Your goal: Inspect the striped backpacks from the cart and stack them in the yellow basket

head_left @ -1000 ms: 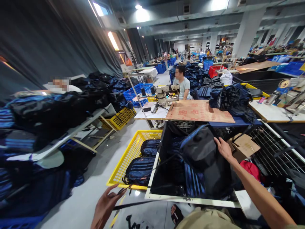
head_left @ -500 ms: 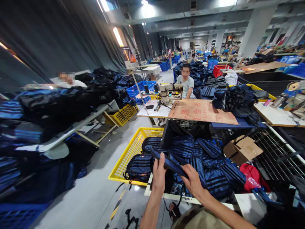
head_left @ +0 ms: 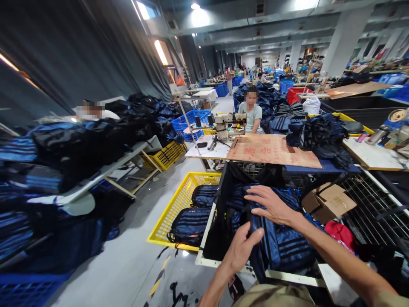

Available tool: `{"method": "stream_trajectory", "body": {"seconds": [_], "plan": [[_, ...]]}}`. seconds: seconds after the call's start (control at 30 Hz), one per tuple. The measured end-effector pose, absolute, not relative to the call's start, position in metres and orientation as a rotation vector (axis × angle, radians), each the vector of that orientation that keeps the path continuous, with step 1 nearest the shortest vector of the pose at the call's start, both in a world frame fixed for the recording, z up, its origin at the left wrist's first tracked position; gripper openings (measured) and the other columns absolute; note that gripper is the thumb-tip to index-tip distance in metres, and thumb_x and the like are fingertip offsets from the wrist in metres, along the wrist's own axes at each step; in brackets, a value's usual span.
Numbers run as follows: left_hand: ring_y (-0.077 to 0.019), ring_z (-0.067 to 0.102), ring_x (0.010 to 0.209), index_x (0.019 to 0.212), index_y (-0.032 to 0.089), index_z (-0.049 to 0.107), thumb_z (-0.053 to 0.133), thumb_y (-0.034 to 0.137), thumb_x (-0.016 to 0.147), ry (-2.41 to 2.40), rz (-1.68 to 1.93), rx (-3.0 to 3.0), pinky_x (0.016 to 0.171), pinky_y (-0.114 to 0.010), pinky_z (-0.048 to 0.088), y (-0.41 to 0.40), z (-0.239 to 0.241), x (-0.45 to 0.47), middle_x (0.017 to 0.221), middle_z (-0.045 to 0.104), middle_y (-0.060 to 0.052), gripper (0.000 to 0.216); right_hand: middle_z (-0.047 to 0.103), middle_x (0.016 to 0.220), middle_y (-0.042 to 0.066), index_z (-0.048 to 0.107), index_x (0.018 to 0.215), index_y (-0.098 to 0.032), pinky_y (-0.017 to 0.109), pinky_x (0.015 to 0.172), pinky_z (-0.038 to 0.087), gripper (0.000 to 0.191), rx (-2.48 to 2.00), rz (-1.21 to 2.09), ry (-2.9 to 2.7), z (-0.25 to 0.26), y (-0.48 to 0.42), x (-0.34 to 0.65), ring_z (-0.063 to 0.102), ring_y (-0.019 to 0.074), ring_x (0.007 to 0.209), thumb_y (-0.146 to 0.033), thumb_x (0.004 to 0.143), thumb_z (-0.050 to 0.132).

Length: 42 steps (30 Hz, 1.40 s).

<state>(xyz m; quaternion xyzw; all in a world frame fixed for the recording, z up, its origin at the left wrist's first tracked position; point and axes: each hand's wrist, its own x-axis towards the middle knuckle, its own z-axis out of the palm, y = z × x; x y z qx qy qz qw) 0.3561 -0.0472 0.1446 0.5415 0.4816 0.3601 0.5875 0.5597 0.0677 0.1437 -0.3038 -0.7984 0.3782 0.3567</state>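
Note:
My right hand (head_left: 271,205) lies palm down with fingers spread over a dark blue backpack (head_left: 287,245) with black stripes. Just below it, my left hand (head_left: 240,249) is at the bag's dark left edge, thumb and forefinger apart; its other fingers are partly hidden. Neither hand is closed round anything that I can see. The backpack lies with other striped blue bags in a black-lined bin (head_left: 207,238) with a white frame.
To the left stands a yellow crate (head_left: 159,224) with striped bags. A carton (head_left: 335,202) and a red cloth item (head_left: 340,234) lie at the right. Ahead, a person (head_left: 251,113) sits behind a sewing machine (head_left: 225,123) and a wooden board (head_left: 275,149). Bags are heaped on the left table (head_left: 105,172).
The dark blue piece held up between both hands is no longer raised. My hands have come down to the right, the right one opening over the bags, the left one loosening.

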Motion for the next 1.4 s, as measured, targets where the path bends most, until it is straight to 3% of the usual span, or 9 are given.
{"method": "stream_trajectory", "body": {"seconds": [0.13, 0.23, 0.5, 0.77, 0.9, 1.03, 1.13, 1.27, 1.4], "plan": [[-0.019, 0.05, 0.074, 0.086, 0.023, 0.071, 0.068, 0.056, 0.101, 1.142, 0.637, 1.564, 0.069, -0.03, 0.036, -0.064, 0.156, 0.325, 0.08, 0.064, 0.0, 0.036, 0.079, 0.092, 0.007, 0.085, 0.089, -0.026, 0.04, 0.111, 0.05, 0.03, -0.854, 1.255, -2.18, 0.176, 0.078, 0.585, 0.072, 0.0257, 0.099, -0.051, 0.077, 0.098], [-0.0197, 0.055, 0.072, 0.079, 0.026, 0.069, 0.065, 0.047, 0.104, 1.406, 0.735, 1.8, 0.068, -0.03, 0.038, -0.067, 0.133, 0.289, 0.08, 0.066, -0.001, 0.033, 0.069, 0.081, 0.001, 0.077, 0.087, -0.025, 0.029, 0.081, 0.049, 0.038, -0.96, 1.424, -2.33, 0.162, 0.06, 0.598, 0.059, 0.0191, 0.077, -0.059, 0.08, 0.093], [-0.0168, 0.061, 0.073, 0.106, 0.022, 0.066, 0.053, 0.006, 0.103, 1.938, 0.892, 3.017, 0.066, -0.028, 0.044, -0.047, 0.079, 0.201, 0.079, 0.06, 0.0, 0.021, 0.062, 0.095, -0.002, 0.062, 0.094, -0.021, 0.028, 0.082, 0.046, 0.051, -0.867, 1.69, -2.233, 0.123, 0.009, 0.577, 0.055, 0.018, 0.089, -0.07, 0.095, 0.074], [-0.0146, 0.063, 0.065, 0.132, 0.015, 0.065, 0.059, 0.007, 0.103, 1.968, 0.926, 3.165, 0.064, -0.03, 0.047, -0.041, 0.087, 0.221, 0.08, 0.068, 0.0, 0.031, 0.061, 0.085, 0.001, 0.061, 0.088, -0.024, 0.024, 0.059, 0.032, 0.032, -0.907, 0.127, -2.447, 0.091, 0.061, 0.595, 0.053, 0.0134, 0.069, -0.027, 0.114, 0.041], [-0.0144, 0.063, 0.064, 0.136, 0.011, 0.066, 0.057, 0.007, 0.105, 1.95, 1.033, 3.132, 0.064, -0.032, 0.046, -0.043, 0.103, 0.236, 0.074, 0.066, 0.001, 0.033, 0.055, 0.074, -0.001, 0.057, 0.081, -0.023, 0.025, 0.053, 0.028, 0.034, -0.813, -0.228, -2.37, 0.092, 0.083, 0.61, 0.048, 0.0117, 0.059, -0.023, 0.113, 0.044], [-0.0139, 0.059, 0.061, 0.135, 0.01, 0.068, 0.056, 0.006, 0.105, 1.821, 1.19, 3.135, 0.061, -0.033, 0.043, -0.05, 0.127, 0.252, 0.069, 0.061, 0.003, 0.032, 0.071, 0.094, 0.005, 0.065, 0.103, -0.023, 0.028, 0.069, 0.052, 0.019, -0.832, -0.198, -2.309, 0.109, 0.067, 0.594, 0.07, 0.0201, 0.082, -0.04, 0.111, 0.059], [-0.0151, 0.055, 0.058, 0.132, 0.013, 0.071, 0.057, 0.011, 0.107, 1.64, 1.198, 3.175, 0.057, -0.035, 0.038, -0.056, 0.138, 0.278, 0.066, 0.057, 0.004, 0.029, 0.077, 0.121, 0.013, 0.064, 0.135, -0.021, 0.038, 0.09, 0.063, 0.033, -0.705, -0.046, -2.371, 0.109, 0.037, 0.563, 0.075, 0.0276, 0.106, -0.04, 0.107, 0.066], [-0.0174, 0.063, 0.065, 0.125, 0.019, 0.072, 0.065, 0.029, 0.107, 1.604, 1.261, 2.954, 0.059, -0.036, 0.043, -0.061, 0.133, 0.303, 0.074, 0.066, 0.001, 0.021, 0.081, 0.102, 0.006, 0.061, 0.148, -0.023, 0.029, 0.074, 0.063, 0.046, -0.533, 0.2, -2.471, 0.102, 0.008, 0.536, 0.078, 0.0203, 0.084, -0.011, 0.105, 0.048], [-0.0176, 0.07, 0.077, 0.102, 0.024, 0.072, 0.076, 0.044, 0.102, 1.734, 1.199, 2.451, 0.068, -0.031, 0.05, -0.069, 0.109, 0.289, 0.082, 0.074, 0.0, 0.02, 0.078, 0.092, 0.001, 0.051, 0.166, -0.03, 0.022, 0.066, 0.059, 0.062, -0.578, 0.333, -2.34, 0.108, 0.007, 0.549, 0.075, 0.0145, 0.074, -0.009, 0.107, 0.043]]}}
